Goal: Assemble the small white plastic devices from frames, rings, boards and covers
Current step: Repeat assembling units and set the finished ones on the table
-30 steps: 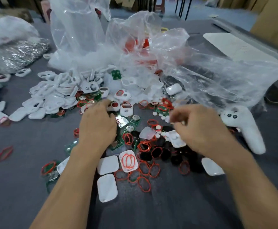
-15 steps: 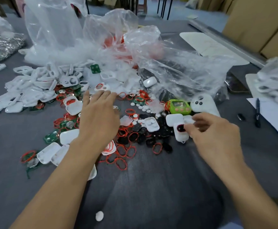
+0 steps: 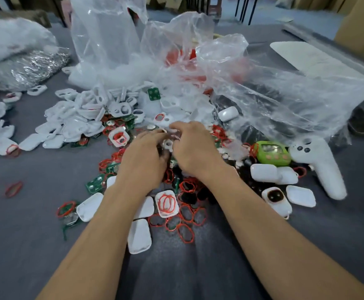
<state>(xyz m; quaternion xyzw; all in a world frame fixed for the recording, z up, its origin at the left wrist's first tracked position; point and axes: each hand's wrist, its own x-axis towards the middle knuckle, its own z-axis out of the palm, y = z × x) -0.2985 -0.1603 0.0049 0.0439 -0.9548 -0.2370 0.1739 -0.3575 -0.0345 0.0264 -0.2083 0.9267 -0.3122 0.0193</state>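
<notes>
Meeting over the middle of the scattered parts, the left hand (image 3: 143, 163) and the right hand (image 3: 195, 148) are pinching a small white frame (image 3: 168, 144) between their curled fingertips. The frame is showing as a glossy, rounded piece of moulded plastic with a hole through it, and most of it is lying hidden behind the fingers. Thin red rings (image 3: 185, 232) are lying in loose oval loops on the grey cloth table (image 3: 25, 224) just below the wrists, mixed with flat green boards (image 3: 94, 184) carrying shiny metal discs. Smooth white covers (image 3: 138, 236), shaped like shallow rounded rectangles, are resting beside the left forearm, and one open shell (image 3: 166, 203) is holding a few rings. A heap of white frames (image 3: 79, 113) is spreading out to the left, in front of crinkled clear plastic bags (image 3: 252, 89). Both forearms are reaching forward from the lower edge, palms turned down and inward, knuckles raised, with the thumbs tucked out of sight under the fingers
</notes>
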